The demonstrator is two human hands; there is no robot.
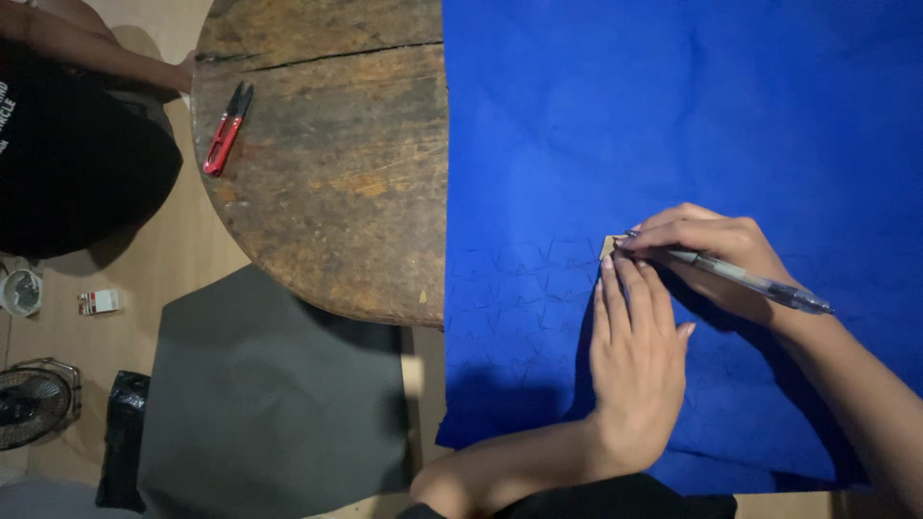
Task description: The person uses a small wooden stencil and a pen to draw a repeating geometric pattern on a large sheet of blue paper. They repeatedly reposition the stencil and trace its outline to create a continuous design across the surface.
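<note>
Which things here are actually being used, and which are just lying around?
In use:
- blue cloth, pressed flat by the left hand
- pen, held in the right hand
- small tan template under the fingertips

Lying about:
- red snips on the wooden table
- grey sheet
- fan on the floor

We see both forearms bare, no sleeves, rings or watch on left hand or right hand. Dark garment at near edge.
</note>
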